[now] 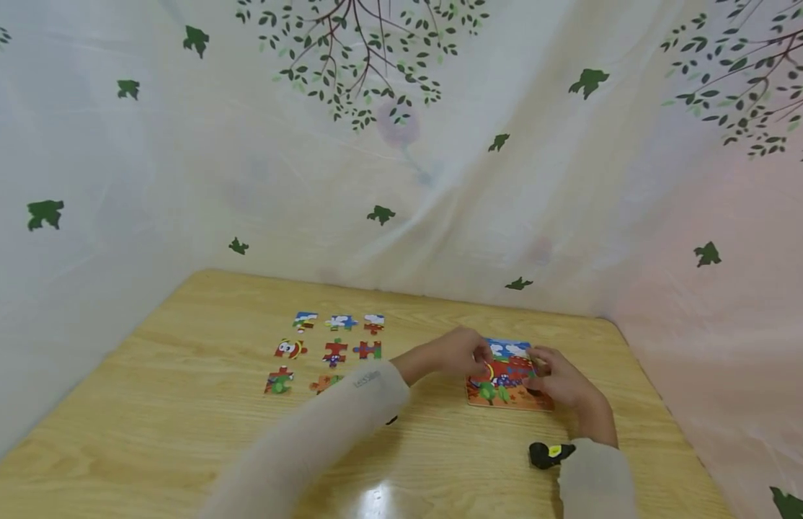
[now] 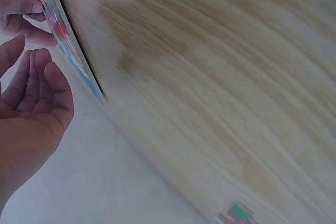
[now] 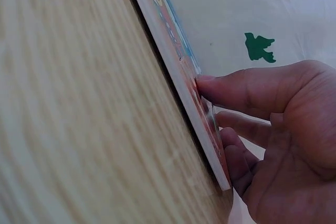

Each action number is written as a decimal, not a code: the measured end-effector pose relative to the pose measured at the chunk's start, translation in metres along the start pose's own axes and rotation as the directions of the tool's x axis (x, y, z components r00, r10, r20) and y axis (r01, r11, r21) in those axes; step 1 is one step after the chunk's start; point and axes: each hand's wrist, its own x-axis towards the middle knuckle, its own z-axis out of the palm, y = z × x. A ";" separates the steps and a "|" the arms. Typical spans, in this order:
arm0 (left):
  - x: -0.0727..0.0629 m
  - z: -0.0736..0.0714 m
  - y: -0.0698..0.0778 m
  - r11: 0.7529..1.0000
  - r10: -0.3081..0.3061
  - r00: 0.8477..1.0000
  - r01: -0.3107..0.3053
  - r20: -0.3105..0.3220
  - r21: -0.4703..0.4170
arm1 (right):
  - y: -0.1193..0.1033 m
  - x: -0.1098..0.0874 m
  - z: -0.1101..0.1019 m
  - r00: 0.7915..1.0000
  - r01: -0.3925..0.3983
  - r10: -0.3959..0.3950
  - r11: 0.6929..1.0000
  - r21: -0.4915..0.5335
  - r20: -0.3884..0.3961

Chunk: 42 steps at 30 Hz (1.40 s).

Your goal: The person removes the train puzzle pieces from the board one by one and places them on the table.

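A picture puzzle board (image 1: 508, 398), with clouds at the top and red and orange below, lies flat at the table's right. My left hand (image 1: 463, 352) is over its left part; in the left wrist view the bent fingers and thumb stand apart with nothing between them. My right hand (image 1: 560, 378) holds the board's right edge. In the right wrist view that thumb (image 3: 207, 85) touches the picture side, while the other fingers curl at the edge. A dark patch shows on the board beside the right fingers.
Several loose puzzle pieces (image 1: 334, 352) lie in rows at the table's left, partly covered by my left sleeve (image 1: 349, 418). A black object with a yellow mark (image 1: 549, 454) is at my right wrist. Behind the wooden table (image 1: 148, 404) hangs a pale printed curtain (image 1: 298, 194).
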 end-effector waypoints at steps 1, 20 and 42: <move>0.004 0.002 0.002 1.000 -0.009 1.000 0.009 0.002 -0.005 | 0.001 0.000 0.000 1.000 0.003 -0.003 1.000 0.006 0.000; 0.039 0.039 0.025 0.994 -0.103 0.995 0.103 0.013 0.041 | 0.009 -0.001 -0.002 0.996 0.086 -0.086 0.996 0.009 -0.019; 0.042 0.050 0.043 0.954 -0.287 0.958 0.286 0.005 0.086 | 0.006 -0.004 -0.004 0.995 0.077 -0.079 0.997 -0.030 -0.061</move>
